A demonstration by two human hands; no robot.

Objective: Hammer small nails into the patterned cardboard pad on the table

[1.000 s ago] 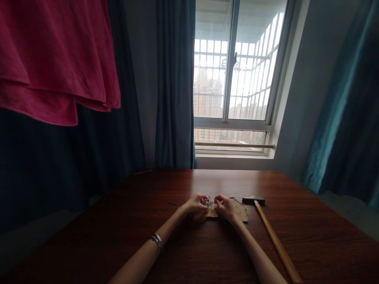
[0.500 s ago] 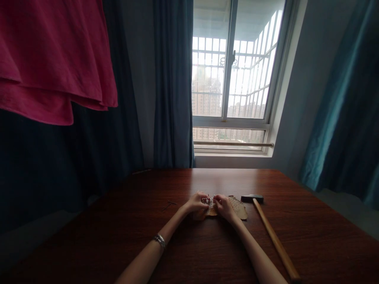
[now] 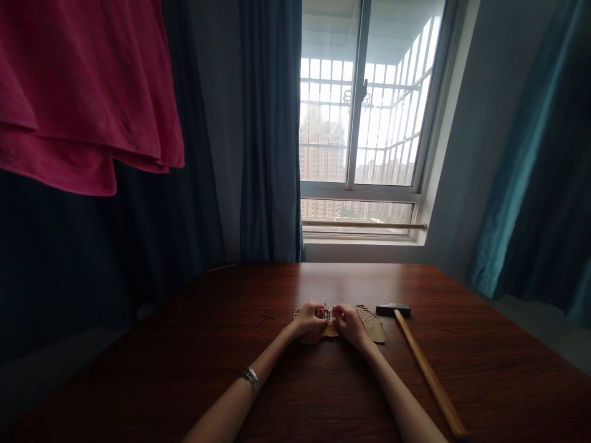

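Left hand (image 3: pixel 310 317): fingers bent in, tips pinching at the pins (image 3: pixel 329 315); it rests on the left end of the board (image 3: pixel 375 326)
Right hand (image 3: pixel 347 321): fingers bent in too, tips pinching the same pins from the other side; the two hands almost touch
Board: flat and tan, lies in the middle of the table (image 3: pixel 323 394), under both hands; its right end sticks out past the right hand
Pins: a small bunch stands up in the board between the fingertips; too small to count
Done so far: it looks like some pins are in, all in one spot
Left to do: it looks like a lot; the right end of the board shows rows of little holes with nothing in them
Hammer (image 3: pixel 418 357): lies on the table just right of the board, head near the board, handle toward the person; no hand on it
Nails (image 3: pixel 264 319): two or so thin ones lie on the table, left of the left hand and apart from it
Bracelet (image 3: pixel 250 377): on the left wrist
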